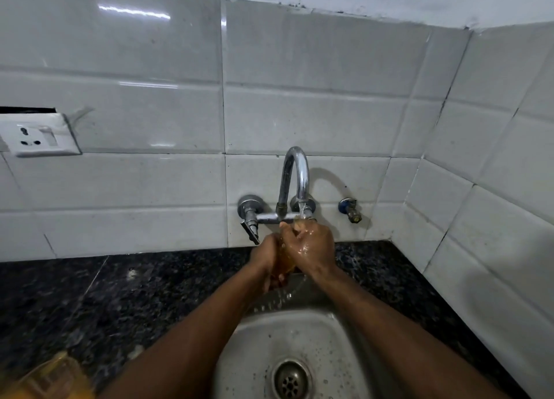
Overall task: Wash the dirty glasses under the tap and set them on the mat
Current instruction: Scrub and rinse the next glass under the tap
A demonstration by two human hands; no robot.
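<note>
Steel sink (344, 335) — left grip (266, 256), right grip (313, 248) hold glass (284, 262) under tap (299, 173).

wall socket (39, 135), blue valve (349, 209), granite ctr (90, 296)

I can make out only an amber sliver of the glass (286, 262); the left hand (265, 256) and right hand (313, 248) wrapped round it hide the rest, rim included. A yellow thing (45, 377) at lower left is blurred and cut off; I cannot tell what it is. The sink (299, 335) runs off the bottom edge.
</note>
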